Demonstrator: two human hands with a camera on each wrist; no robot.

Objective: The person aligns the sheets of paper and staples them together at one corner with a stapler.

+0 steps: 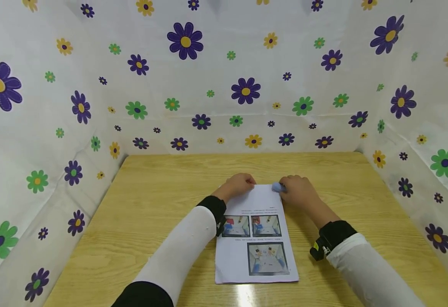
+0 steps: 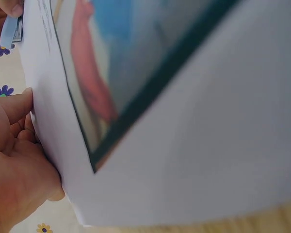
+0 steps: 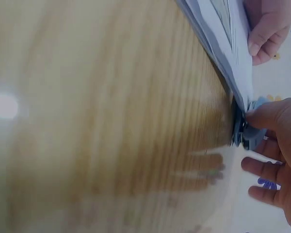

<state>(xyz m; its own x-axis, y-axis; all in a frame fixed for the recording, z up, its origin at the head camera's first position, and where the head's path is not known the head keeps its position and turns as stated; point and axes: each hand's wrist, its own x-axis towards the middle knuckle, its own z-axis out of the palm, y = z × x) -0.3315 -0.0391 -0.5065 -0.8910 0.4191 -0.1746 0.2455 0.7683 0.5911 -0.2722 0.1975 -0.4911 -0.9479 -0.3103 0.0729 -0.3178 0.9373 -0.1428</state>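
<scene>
A stack of printed sheets (image 1: 231, 260) lies on the table, with text lines and colour photos on the top page. My left hand (image 1: 239, 186) holds the stack's far edge near its left corner, the thumb on top in the left wrist view. At the far right corner, my right hand (image 1: 299, 192) grips a small blue stapler (image 1: 278, 187). In the right wrist view the corner of the sheets sits between the arms of the stapler (image 3: 254, 138). My right thumb rests on the stapler's near side, while two lower fingers stretch out apart from it.
The wooden table (image 1: 162, 200) extends on both sides of the stack. A white cloth with purple, green and yellow flowers (image 1: 216, 64) hangs behind and along both sides. Each wrist wears a black band (image 1: 336, 234) with a small camera.
</scene>
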